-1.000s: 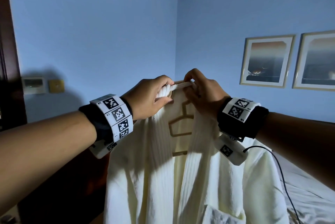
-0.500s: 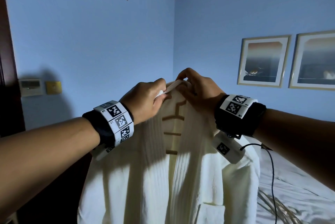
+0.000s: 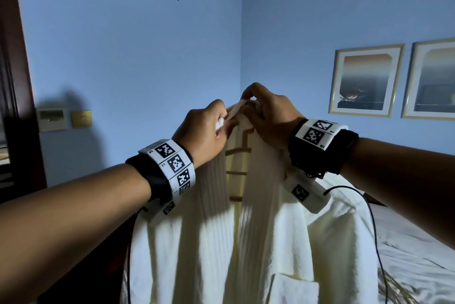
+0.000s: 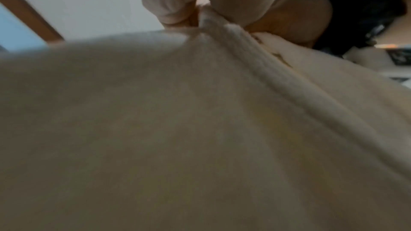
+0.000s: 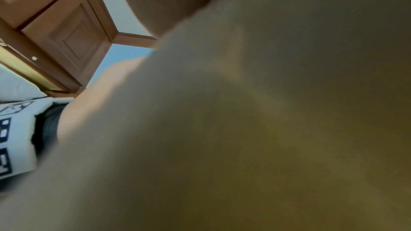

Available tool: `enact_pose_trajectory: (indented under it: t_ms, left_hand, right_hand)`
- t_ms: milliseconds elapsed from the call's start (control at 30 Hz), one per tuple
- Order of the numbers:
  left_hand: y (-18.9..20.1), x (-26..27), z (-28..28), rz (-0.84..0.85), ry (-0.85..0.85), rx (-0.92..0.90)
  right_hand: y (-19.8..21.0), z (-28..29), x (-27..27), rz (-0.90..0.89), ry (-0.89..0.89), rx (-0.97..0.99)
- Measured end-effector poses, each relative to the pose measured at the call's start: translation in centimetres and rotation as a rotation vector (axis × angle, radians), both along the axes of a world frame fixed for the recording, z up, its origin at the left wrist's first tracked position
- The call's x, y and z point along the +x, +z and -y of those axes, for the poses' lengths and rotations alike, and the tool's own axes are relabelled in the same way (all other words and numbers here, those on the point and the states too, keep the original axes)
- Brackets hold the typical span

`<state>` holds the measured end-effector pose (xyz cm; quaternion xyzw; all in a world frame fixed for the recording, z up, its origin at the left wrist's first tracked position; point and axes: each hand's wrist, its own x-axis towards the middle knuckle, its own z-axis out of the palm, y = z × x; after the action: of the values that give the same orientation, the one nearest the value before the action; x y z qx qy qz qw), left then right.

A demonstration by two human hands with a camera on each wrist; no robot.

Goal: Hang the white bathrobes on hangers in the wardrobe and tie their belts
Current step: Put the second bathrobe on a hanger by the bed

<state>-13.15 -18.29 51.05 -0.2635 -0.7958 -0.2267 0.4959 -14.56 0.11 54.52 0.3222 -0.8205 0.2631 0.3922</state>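
Raised since before, both hands — left hand [image 3: 205, 129], right hand [image 3: 268, 116] — pinch the bathrobe [image 3: 246, 242] collar; it hangs lengthwise down.

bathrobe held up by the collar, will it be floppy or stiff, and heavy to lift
Likely floppy: the bathrobe drapes in long folds below the left hand and right hand gripping its collar. Probably fairly heavy; the ribbed fabric looks thick. The wooden hanger inside should stiffen the shoulders.

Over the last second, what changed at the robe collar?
Both hands rose with the collar, and the bathrobe came up with them. Left hand and right hand keep pinching the collar; the hanger stays inside. Nothing let go.
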Motion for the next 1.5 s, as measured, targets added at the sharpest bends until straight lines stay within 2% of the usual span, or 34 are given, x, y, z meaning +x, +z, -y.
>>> enact_pose_trajectory:
  t_ms: [100,233,433,667,800,933,967,1033,1133,1167,1233,1300,1333,1500]
  left_hand:
    - [-0.2,-0.2,0.2,0.024,0.023,-0.077]
    - [0.1,-0.6,0.7,-0.027,0.072,-0.194]
    - [1.1,-1.0,1.1,-0.084,0.145,-0.199]
    - [1.3,-0.8,0.7,-0.112,0.087,-0.213]
    - [0.9,-1.0,1.0,-0.102,0.06,-0.094]
    - [0.2,-1.1,-0.2,-0.005,-0.03,0.254]
    - [0.0,-1.1,-0.2,0.035,-0.055,0.296]
    - [-0.3,-0.7,0.0,0.101,-0.063,0.204]
    - [-0.9,-0.2,0.4,0.246,-0.104,-0.096]
    - [-1.3,-0.2,0.5,0.298,-0.071,-0.158]
    - [-2.0,-0.7,0.7,0.374,0.04,-0.184]
    - [-2.3,-1.0,0.9,0.426,0.102,-0.132]
    - [-2.4,-1.1,1.0,0.423,0.132,-0.138]
    - [-2.1,-0.6,0.7,0.285,0.206,-0.416]
  right_hand:
    - [0.0,-0.1,0.0,0.038,0.001,0.01]
    - [0.1,-0.1,0.1,0.092,0.031,0.013]
    - [0.3,-1.3,0.2,0.22,0.085,0.233]
    - [1.3,-1.0,0.5,0.057,-0.083,0.383]
    - [2.1,-0.8,0.7,-0.008,-0.142,0.468]
    - [3.0,-0.3,0.8,0.007,-0.193,0.471]
    - [3.1,-0.3,0.8,0.023,-0.207,0.467]
    - [3.3,-0.4,0.7,0.047,-0.235,0.458]
    - [3.6,-0.9,0.9,0.061,-0.249,0.448]
    - [3.7,-1.0,1.0,0.062,-0.25,0.445]
    - [3.7,-1.0,1.1,0.056,-0.252,0.442]
    - [3.7,-1.0,0.9,0.043,-0.251,0.449]
    - [3.7,-1.1,0.8,0.038,-0.253,0.455]
    - [3.9,-1.4,1.0,-0.005,-0.237,0.498]
